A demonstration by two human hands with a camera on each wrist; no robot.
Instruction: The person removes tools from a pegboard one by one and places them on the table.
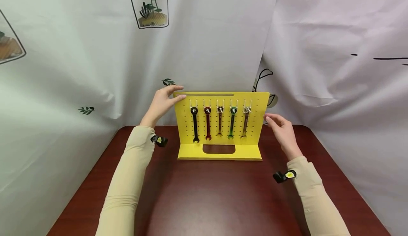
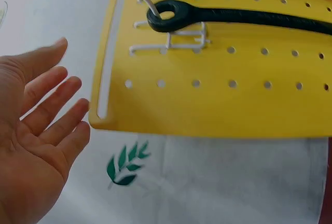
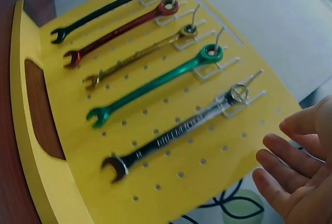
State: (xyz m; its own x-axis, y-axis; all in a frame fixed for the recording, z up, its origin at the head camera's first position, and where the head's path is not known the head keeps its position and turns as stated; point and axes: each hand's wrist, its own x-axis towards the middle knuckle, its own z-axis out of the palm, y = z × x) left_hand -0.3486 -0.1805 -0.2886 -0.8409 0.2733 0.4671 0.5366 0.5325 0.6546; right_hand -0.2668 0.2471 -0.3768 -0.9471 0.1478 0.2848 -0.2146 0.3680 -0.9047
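A yellow pegboard stand stands upright on the table. Several combination wrenches hang side by side from its white hooks: a black wrench, a red wrench, a gold wrench, a green wrench and a silver wrench. My left hand is at the board's upper left corner, fingers loosely spread and holding nothing; the left wrist view shows its fingertips right beside the edge. By the right edge is my right hand, fingers relaxed and slightly bent, nothing between them.
The dark red wooden table stretches in front of the stand. White cloth with printed plants hangs behind it and along both sides. A black wrist camera is strapped to the left sleeve, another camera to the right.
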